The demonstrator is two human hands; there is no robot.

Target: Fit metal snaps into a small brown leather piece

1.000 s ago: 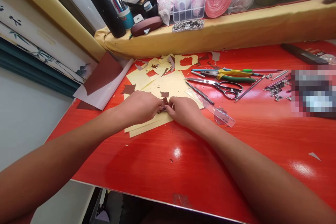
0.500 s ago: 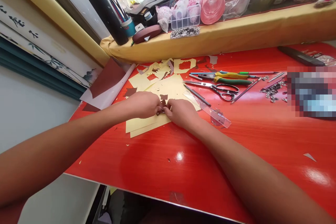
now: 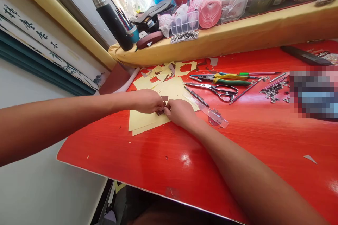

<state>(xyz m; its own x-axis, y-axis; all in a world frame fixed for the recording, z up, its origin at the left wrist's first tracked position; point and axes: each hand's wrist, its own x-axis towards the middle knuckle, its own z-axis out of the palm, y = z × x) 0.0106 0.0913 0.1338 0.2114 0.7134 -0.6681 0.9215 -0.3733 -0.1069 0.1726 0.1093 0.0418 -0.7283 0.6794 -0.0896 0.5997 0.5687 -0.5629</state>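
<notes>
While the left hand (image 3: 150,100) seemingly pinches brown material (image 3: 160,113), its forearm (image 3: 79,110) has levelled.

Red table (image 3: 148,161), yellow sheets (image 3: 173,87), possibly snaps (image 3: 272,96)

The left forearm (image 3: 92,104) has swung higher and now covers the lower part of the brown sheet (image 3: 114,78).

Red tabletop (image 3: 148,165): open on the near side of the fingers (image 3: 167,111)
Ruler (image 3: 219,116), scissors (image 3: 221,90), pliers (image 3: 232,82): in the way to their right
Yellow ledge (image 3: 224,40): raised barrier beyond them
Left forearm (image 3: 79,109): bars their left
</notes>
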